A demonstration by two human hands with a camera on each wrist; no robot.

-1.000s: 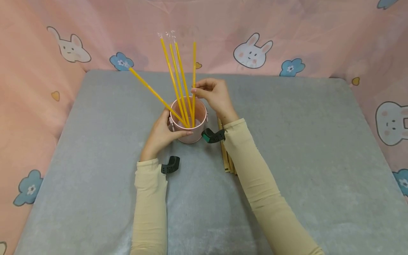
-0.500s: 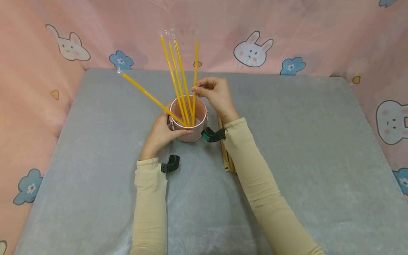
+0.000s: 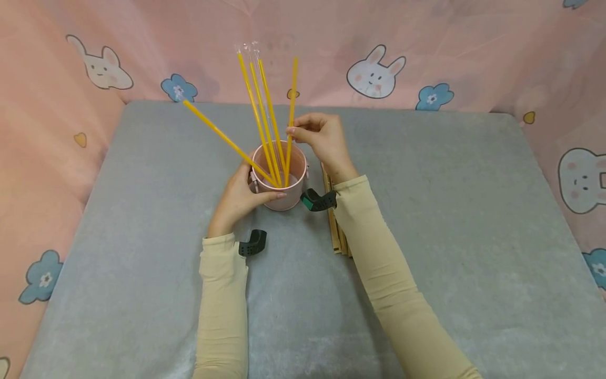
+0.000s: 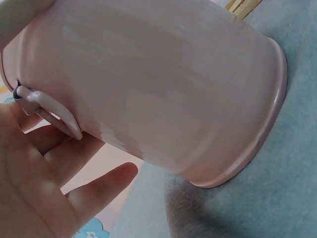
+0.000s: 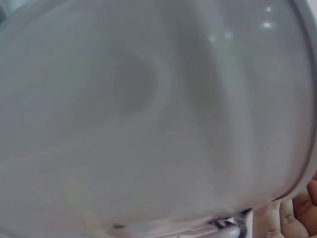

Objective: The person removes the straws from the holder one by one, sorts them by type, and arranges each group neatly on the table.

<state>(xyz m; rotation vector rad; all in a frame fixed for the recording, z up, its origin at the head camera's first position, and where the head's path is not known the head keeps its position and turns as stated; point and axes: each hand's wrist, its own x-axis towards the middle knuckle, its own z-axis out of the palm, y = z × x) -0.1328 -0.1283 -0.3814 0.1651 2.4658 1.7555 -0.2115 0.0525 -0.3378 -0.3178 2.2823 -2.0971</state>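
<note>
A small pink bucket [image 3: 292, 199] stands on the grey table, its wall filling much of both wrist views. My left hand [image 3: 235, 200] holds it from the left, the thumb across the front below the rim and the fingers behind by the handle lug [image 4: 29, 99]. With thumb and fingertips, my right hand [image 3: 325, 141] pinches a yellow straw [image 3: 294, 89] whose lower end is inside the bucket. Several more yellow straws [image 3: 251, 95] in clear wrappers rise from it. Another straw [image 3: 215, 129] leans far out over the left rim.
Flat tan strips [image 3: 334, 234] lie on the table to the right of the bucket, partly hidden under my right forearm. A pink curtain [image 3: 312, 31] with rabbits and flowers hangs behind the table [image 3: 450, 210] and along its sides.
The pinched straw's top has tilted a little to the right, with my right hand shifting slightly that way. The leaning straw has swung somewhat left. My left hand keeps its hold on the bucket.
</note>
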